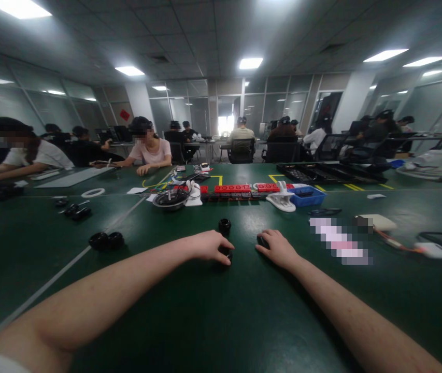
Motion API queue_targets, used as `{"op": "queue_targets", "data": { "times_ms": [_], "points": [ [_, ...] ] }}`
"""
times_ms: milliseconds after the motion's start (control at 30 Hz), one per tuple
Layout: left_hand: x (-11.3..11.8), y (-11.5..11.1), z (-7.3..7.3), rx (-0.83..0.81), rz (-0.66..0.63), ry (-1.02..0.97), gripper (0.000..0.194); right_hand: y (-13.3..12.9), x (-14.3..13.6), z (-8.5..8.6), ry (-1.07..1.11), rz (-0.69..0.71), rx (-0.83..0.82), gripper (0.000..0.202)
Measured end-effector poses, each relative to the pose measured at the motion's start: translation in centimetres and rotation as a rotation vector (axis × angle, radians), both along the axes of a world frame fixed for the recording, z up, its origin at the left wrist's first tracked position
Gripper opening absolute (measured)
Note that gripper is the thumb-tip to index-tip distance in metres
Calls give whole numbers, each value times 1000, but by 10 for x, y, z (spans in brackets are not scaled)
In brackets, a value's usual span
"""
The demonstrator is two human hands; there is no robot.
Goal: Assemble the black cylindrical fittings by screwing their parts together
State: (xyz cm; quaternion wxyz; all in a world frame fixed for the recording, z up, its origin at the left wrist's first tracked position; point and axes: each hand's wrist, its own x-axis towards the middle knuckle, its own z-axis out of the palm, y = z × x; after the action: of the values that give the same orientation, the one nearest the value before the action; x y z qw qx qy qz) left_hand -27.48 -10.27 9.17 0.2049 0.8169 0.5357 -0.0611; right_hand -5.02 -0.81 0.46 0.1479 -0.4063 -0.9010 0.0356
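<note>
My left hand (213, 246) is low over the green table, thumb and fingers curled round a glossy black round part (226, 253), which is mostly hidden by them. Just beyond it a similar black round part (224, 226), with a hollow-looking top, rests on the table. To the right, my right hand (277, 248) has its fingers bent round a small black piece (261, 241). Only an edge of that piece shows, so its exact kind cannot be made out. A gap of bare table separates the two hands.
Two black round parts (106, 240) lie to the left, with more black pieces (73, 211) behind. Farther back are a metal bowl (170, 205), red blocks (233, 188), a white clip-like stand (283, 200) and a blue bin (308, 200). Co-workers sit beyond.
</note>
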Motion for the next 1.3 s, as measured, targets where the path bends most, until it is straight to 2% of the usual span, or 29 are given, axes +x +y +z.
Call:
{"op": "queue_targets", "data": {
  "times_ms": [200, 433, 700, 1100, 1300],
  "points": [
    [17, 3, 3, 2, -40, 9, 55, 0, 1, 0, 1, 13, 12, 38],
    [26, 10, -2, 19, -68, 9, 56, 0, 1, -1, 7, 13, 24, 38],
    [36, 15, 1, 12, -92, 23, 56, 1, 0, -2, 2, 14, 24, 36],
    [51, 42, 0, 32, -126, 53, 52, -1, 0, 0, 0, 21, 26, 35],
    [56, 57, -3, 52, -87, 85, 52, 0, -1, -2, -2, 9, 20, 33]
  ]
}}
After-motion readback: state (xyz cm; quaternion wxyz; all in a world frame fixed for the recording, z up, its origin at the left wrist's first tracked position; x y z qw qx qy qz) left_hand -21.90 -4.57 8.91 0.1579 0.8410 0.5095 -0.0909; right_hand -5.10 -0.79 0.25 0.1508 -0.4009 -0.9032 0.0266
